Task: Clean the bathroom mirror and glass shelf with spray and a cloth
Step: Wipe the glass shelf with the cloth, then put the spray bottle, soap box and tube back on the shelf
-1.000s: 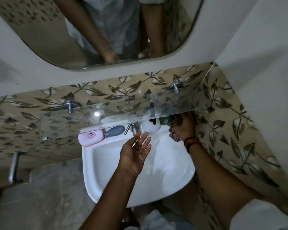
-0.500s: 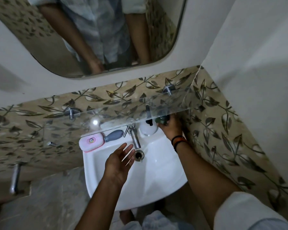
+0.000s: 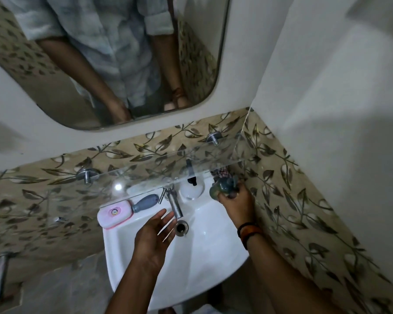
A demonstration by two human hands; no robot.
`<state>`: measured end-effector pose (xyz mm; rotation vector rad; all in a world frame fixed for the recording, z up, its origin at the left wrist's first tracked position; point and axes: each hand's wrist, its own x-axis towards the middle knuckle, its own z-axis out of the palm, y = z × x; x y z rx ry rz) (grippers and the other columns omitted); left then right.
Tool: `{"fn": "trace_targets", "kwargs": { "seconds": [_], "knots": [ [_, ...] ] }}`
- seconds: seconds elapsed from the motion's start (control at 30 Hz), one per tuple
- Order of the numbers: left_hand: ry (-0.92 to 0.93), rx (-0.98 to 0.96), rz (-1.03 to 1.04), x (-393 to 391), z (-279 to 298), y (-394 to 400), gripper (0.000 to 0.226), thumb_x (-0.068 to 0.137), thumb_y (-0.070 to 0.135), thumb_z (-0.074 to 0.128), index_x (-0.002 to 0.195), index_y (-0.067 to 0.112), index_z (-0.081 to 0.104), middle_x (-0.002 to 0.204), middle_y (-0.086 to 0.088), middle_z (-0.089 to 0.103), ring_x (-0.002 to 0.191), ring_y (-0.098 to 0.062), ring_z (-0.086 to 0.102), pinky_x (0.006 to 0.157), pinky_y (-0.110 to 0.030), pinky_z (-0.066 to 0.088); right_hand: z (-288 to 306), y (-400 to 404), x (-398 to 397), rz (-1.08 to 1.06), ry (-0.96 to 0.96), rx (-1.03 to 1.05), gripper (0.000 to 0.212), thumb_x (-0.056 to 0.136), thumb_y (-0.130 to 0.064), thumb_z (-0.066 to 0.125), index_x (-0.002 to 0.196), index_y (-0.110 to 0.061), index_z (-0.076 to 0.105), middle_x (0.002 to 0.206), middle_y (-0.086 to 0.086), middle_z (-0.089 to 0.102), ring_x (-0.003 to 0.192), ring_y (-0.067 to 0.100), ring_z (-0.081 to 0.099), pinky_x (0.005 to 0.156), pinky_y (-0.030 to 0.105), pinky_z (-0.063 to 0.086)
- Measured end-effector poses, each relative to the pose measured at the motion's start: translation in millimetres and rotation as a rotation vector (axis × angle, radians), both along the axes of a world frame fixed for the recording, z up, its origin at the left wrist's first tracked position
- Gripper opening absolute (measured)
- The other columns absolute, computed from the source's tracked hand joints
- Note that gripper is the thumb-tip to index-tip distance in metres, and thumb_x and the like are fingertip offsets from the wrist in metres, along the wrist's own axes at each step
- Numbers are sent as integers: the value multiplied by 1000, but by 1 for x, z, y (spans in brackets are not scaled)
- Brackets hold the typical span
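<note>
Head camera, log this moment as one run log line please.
stage: pickup | right hand: gripping green bottle and checked cloth at sink corner | left hand: open, empty, over basin | glass shelf: bare

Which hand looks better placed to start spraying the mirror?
The right hand, probably: it already grips the green bottle with the checked cloth under the shelf. The left hand hovers open and empty over the sink.

One rounded wall mirror (image 3: 114, 64), one clear glass shelf (image 3: 159, 168) on two chrome brackets (image 3: 86, 174), one white ceramic basin (image 3: 204, 257), one pink soap case (image 3: 115, 213), two bare hands (image 3: 153, 239).
</note>
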<state>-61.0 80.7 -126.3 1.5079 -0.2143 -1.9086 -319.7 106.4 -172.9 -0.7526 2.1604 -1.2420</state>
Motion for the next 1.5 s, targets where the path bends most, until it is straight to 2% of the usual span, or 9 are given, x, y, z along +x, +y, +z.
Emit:
{"fn": "trace_targets", "kwargs": {
  "seconds": [0.1,0.17,0.27,0.47,0.9,1.1,1.23,1.4,1.5],
  "knots": [
    [1,-28,-40,-10,8,-5,29,114,13,56,137,11,74,108,-7,90,111,-29,80,94,-39,61,68,34,12,-35,88,-19,59,79,-10,96,134,-15,76,127,2,80,115,16,75,100,26,61],
    [5,-44,-76,-20,14,-7,29,114,13,55,138,11,72,107,-6,89,109,-28,80,95,-38,60,88,45,7,-9,116,-77,64,82,-8,96,141,-14,72,129,-3,78,112,-2,74,99,15,60],
    [2,-74,-156,-38,24,-7,29,116,10,51,138,12,70,119,-9,85,109,-26,79,94,-36,59,120,44,1,-12,171,-202,63,85,-14,95,142,-20,70,124,-12,75,111,-14,71,97,24,65],
    [-22,-195,-355,-65,49,-4,27,115,12,53,129,14,76,116,-8,89,110,-27,81,91,-38,60,167,15,-10,-34,324,-320,66,87,-33,91,147,-32,65,132,-13,75,119,7,75,100,31,66],
    [-182,-206,-277,-36,31,-21,27,109,4,56,122,8,79,115,-16,88,97,-31,79,79,-35,58,162,-66,-32,180,372,-241,61,86,-18,90,143,-19,68,126,-6,74,115,16,71,109,44,61],
    [-560,-171,-152,20,-9,-21,23,98,5,62,94,16,82,100,-10,89,77,-29,77,66,-32,52,149,-65,-31,175,284,-219,77,82,-45,84,153,-37,55,146,-6,67,137,22,66,122,52,53],
    [-1113,-278,-154,68,-42,-28,25,95,5,70,113,16,83,119,-16,81,116,-43,75,92,-41,57,143,-40,-12,127,442,-238,89,90,-31,90,165,-14,44,167,17,45,157,34,45,132,52,40],
    [-1523,-523,-521,123,-97,-59,72,78,5,86,145,17,63,150,-16,59,139,-45,57,113,-55,51,145,-2,43,135,703,-441,38,98,1,76,136,3,68,138,29,60,132,43,60,120,23,42],
    [-1594,-615,-828,138,-112,-72,88,79,14,92,155,26,51,156,-9,50,151,-38,47,116,-55,48,131,6,81,368,748,-490,24,99,9,68,120,2,76,120,19,73,112,37,67,106,33,52]
  ]
}}
